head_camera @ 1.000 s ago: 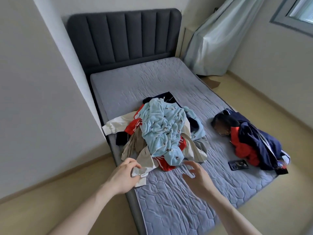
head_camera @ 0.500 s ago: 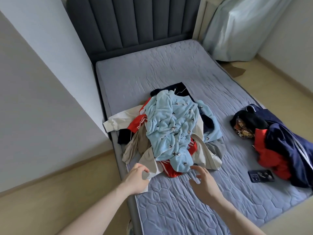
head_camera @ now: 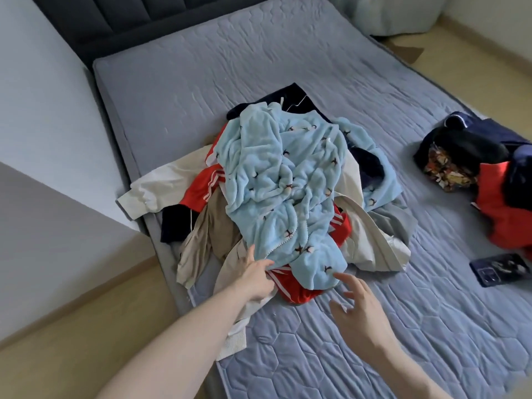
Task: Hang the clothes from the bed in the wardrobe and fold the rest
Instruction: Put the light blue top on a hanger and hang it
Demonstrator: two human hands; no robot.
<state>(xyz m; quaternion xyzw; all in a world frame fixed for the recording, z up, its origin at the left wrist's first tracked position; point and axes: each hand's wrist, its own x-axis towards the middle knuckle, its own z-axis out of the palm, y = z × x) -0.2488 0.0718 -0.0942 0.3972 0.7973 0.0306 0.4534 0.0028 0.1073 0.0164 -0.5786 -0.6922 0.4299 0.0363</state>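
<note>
A heap of clothes lies on the grey quilted mattress (head_camera: 288,67). On top is a light blue fleece garment (head_camera: 288,191) with small dark motifs. Under it show a red striped piece (head_camera: 293,289), a cream jacket (head_camera: 161,188), beige fabric (head_camera: 201,240) and dark navy cloth (head_camera: 299,102). My left hand (head_camera: 254,273) reaches into the heap's near edge, fingers straight, touching the blue fleece where it meets the beige fabric. My right hand (head_camera: 359,309) hovers open just in front of the fleece's lower end, fingers spread, touching nothing.
A second pile (head_camera: 489,180) of navy, red, black and patterned clothes sits at the bed's right edge, with a dark phone (head_camera: 501,269) beside it. A white wall (head_camera: 43,125) stands left of the bed. A dark headboard (head_camera: 115,21) and pale curtain (head_camera: 394,12) lie beyond.
I have leaned closer to the heap. My left hand let go of the white fabric edge and moved forward to the blue fleece. My right hand moved nearer the fleece's lower end.
</note>
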